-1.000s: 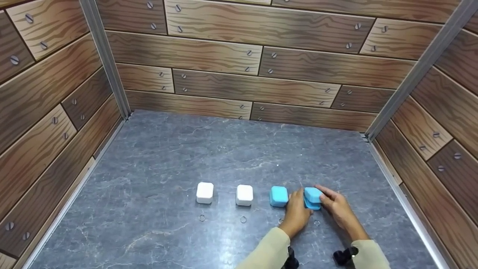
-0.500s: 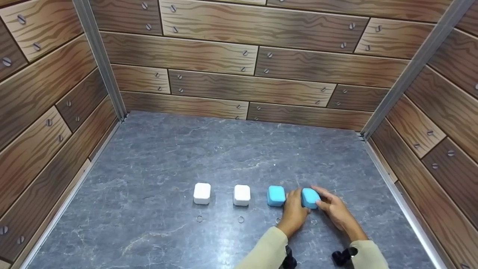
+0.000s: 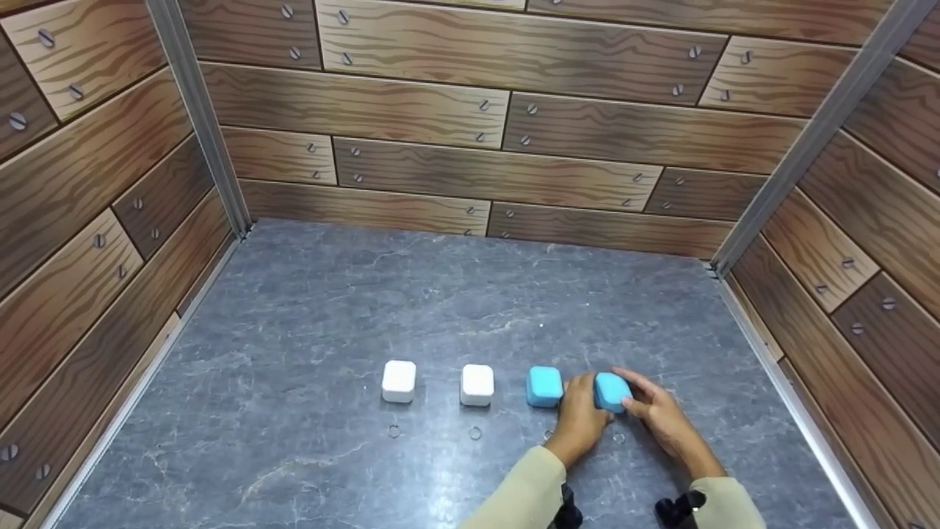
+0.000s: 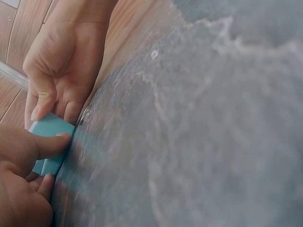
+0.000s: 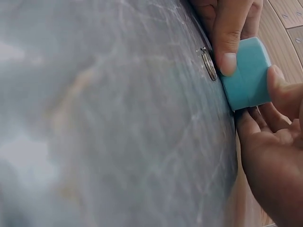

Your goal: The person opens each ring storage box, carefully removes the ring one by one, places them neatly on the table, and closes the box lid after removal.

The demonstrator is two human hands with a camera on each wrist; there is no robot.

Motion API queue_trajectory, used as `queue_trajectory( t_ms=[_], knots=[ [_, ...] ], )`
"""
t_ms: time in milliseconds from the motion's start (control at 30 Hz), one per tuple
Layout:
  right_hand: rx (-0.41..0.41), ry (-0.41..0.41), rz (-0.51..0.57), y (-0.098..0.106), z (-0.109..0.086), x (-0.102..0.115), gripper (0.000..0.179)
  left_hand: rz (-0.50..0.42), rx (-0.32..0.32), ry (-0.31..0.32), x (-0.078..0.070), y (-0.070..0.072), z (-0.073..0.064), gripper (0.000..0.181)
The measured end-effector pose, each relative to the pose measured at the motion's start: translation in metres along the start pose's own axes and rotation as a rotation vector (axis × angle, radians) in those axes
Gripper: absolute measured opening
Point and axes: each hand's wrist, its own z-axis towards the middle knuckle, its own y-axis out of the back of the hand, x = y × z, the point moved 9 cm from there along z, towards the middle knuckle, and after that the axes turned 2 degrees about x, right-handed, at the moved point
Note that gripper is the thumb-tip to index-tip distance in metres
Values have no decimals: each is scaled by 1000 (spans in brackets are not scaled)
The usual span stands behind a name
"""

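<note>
In the head view a small turquoise ring box [image 3: 612, 392] rests on the grey marbled table with its lid down. My left hand [image 3: 581, 416] grips it from the left, its thumb low on the front, as the right wrist view shows. From the other side my right hand [image 3: 663, 419] holds the same box, thumb [image 5: 279, 80] against the upper part and fingers curled behind. A thin metal ring [image 5: 207, 65] lies just in front of this box. Left of my left hand stands a second turquoise box [image 3: 544, 386], very close to the knuckles.
Two white boxes [image 3: 399, 381] [image 3: 477, 385] continue the row to the left. Small rings [image 3: 394, 431] [image 3: 476, 433] lie in front of them, and another [image 3: 548, 435] is partly hidden by my left wrist. Wood-patterned walls [image 3: 411, 162] enclose the back and sides.
The held box's lid was raised and tilted a second ago; it has come down onto the base under my right hand. My left hand has stayed on the box.
</note>
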Motion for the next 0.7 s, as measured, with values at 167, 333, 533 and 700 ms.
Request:
queue_trajectory(
  t_ms=[167, 333, 533, 700],
  knots=[
    [8, -17, -38, 1, -5, 0, 62, -6, 21, 29, -1, -5, -3, 64],
    [56, 5, -173, 1, -8, 11, 59, -19, 85, 105, -6, -6, -4, 79],
    [21, -29, -288, 5, -4, 32, 56, 26, 149, 108, -30, 17, 4, 85],
    [-115, 2, -393, 12, 12, 61, 61, 101, 159, 9, -50, 49, 17, 77]
  ],
)
